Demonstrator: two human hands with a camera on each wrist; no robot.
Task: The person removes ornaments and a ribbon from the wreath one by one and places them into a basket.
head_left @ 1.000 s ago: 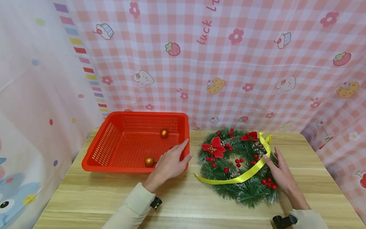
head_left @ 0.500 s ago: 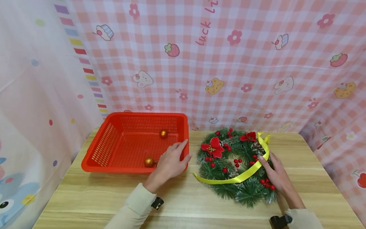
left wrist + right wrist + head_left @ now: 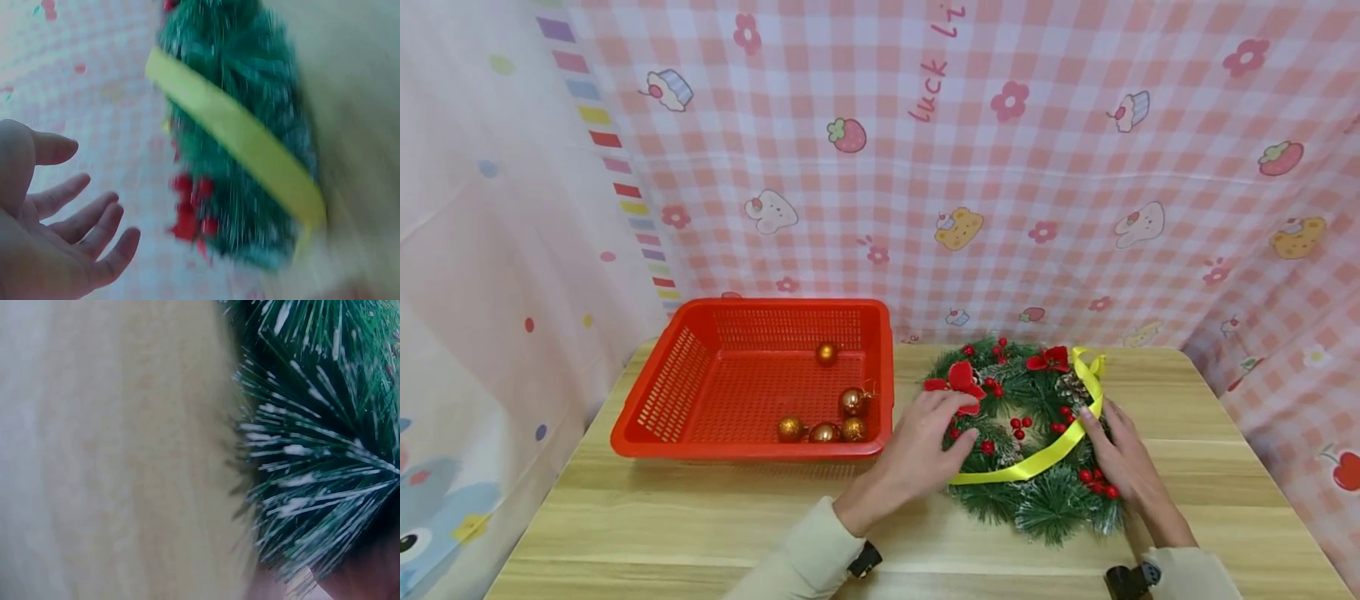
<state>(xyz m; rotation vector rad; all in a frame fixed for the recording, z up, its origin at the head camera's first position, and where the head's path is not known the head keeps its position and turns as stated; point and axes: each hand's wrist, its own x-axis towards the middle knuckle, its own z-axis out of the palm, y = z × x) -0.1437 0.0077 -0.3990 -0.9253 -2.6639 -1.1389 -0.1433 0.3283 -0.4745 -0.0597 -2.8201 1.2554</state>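
Note:
A green Christmas wreath (image 3: 1056, 504) with red berries, pine cones and red cloth flowers lies on the table. Across its front and right side runs a yellow ribbon (image 3: 1026, 471), its left end hidden behind my left hand. My right hand (image 3: 1123, 458) grips the wreath's right side, thumb over the ribbon and fingers round the outer edge. Over the left side, near a red flower (image 3: 964, 379), is my left hand (image 3: 917, 446). In the left wrist view its loosely bent fingers (image 3: 103, 228) hold nothing and stand apart from the wreath. Snow-tipped needles (image 3: 312, 456) fill much of the right wrist view.
Left of the wreath stands a red plastic basket (image 3: 700, 448) with several gold and copper baubles, such as a shiny copper one (image 3: 853, 402) and a gold one (image 3: 827, 353) near the back. A checked cloth (image 3: 880, 208) hangs behind the wooden table (image 3: 662, 517).
My left hand has left the basket's right side and moved right over the wreath, uncovering more baubles. Earlier my right hand closed in on the wreath's edge.

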